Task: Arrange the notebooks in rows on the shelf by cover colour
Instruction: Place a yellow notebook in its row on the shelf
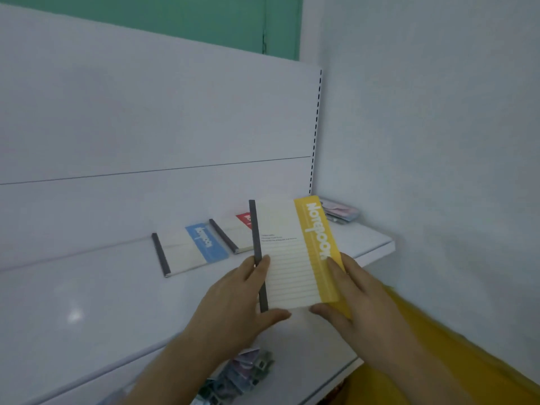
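Leftmost, lying flat on the white shelf (87, 287): a blue-banded notebook (191, 249), dark spine to the left, cover up. Set well back toward the rear panel, apparently to start a row. Just beside it to the right, a red-banded notebook (233, 233), same orientation, spine left, partly hidden behind the one in hand. Lined up side by side, probably so each colour band stays readable from the front.

Nearer and further right, held up in the air in front of the shelf: a yellow-banded notebook (295, 252), cream lined cover facing the camera, "Notebook" printed along the yellow strip. Gripped at its lower left by the left hand (233, 302), thumb under the bottom edge, fingertips curled over the dark spine. Gripped at its lower right by the right hand (350, 299), fingers wrapped along the yellow edge, thumb below. Two-handed hold likely for squaring it up, spine left like the others, before setting it down. Judged from the row so far: free shelf space to the right of the red one looks the natural spot.

Far right, in the back corner of the shelf: a small pile of pastel packets (342, 213), contents too blurred to name. Below the hands, on a lower ledge: more small packets (242, 372), also unclear.
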A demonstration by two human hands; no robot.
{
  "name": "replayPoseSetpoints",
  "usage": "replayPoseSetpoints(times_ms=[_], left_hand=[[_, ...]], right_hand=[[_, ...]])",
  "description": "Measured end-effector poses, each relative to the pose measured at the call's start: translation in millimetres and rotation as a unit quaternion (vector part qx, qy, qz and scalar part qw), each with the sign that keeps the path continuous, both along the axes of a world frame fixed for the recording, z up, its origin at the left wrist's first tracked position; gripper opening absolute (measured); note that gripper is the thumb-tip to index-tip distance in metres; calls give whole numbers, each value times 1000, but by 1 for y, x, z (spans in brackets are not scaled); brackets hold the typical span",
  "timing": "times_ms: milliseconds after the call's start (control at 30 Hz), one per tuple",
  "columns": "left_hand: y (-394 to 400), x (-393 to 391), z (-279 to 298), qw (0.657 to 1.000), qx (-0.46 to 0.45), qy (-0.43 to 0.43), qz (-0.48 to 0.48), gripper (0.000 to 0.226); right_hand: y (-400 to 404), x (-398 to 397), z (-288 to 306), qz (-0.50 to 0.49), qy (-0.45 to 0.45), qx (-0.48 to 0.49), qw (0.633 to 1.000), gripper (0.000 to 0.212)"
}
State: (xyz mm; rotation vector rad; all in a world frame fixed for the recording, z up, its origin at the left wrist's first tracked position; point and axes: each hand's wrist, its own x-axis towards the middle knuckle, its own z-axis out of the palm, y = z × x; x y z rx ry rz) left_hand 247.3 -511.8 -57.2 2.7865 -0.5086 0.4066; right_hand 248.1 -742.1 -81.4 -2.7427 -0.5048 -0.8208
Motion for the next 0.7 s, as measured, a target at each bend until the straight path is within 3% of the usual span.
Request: replayPoseSetpoints(times_ms=[133,367,600,700], left_hand=[[-29,58,-6,1000,11,-18,3,93],[-64,157,-8,1000,-2,-28,-5,78],[-84,227,-21,997,35,8,68,66],[-90,253,-31,990,61,10,127,74]], right_hand=[[-28,56,0,15,32,-24,999,71],[-71,161,16,12,4,-77,997,63],[-93,272,-7,102,4,-62,993,64],[-96,317,-17,153,6,-76,985,60]])
